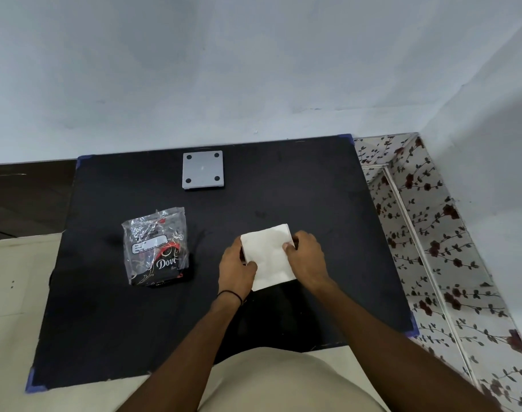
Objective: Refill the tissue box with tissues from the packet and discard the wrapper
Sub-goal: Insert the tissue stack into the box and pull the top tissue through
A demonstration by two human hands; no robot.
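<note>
A black mat point(111, 307) with blue tape at its corners covers the counter, which is pushed up against a pale wall.

Toward the left side of the mat lies a crumpled clear plastic wrapper point(157, 246), flattened and slack. Its lower part is printed black and red, and the word "Dove" reads plainly in white script near the bottom. A white label with black print sits higher up on it, but the lettering is too small to make out.

Close to the far edge of the mat, about midway along it, a small grey square box point(203, 170) rests flat, showing a face with a dark round pad in each of its four corners.

Right of the wrapper and apart from it, both hands hold a white stack of tissues point(270, 257) low over the middle of the mat. The left hand point(236, 270), a thin dark band at its wrist, closes its grip on the stack's left edge with the thumb on top. The right hand point(308, 257) grasps the right edge the same way, thumb pressed on the upper face.

Beyond the counter's right edge runs a surface patterned with dark red roses and leafy vines point(450, 263).
</note>
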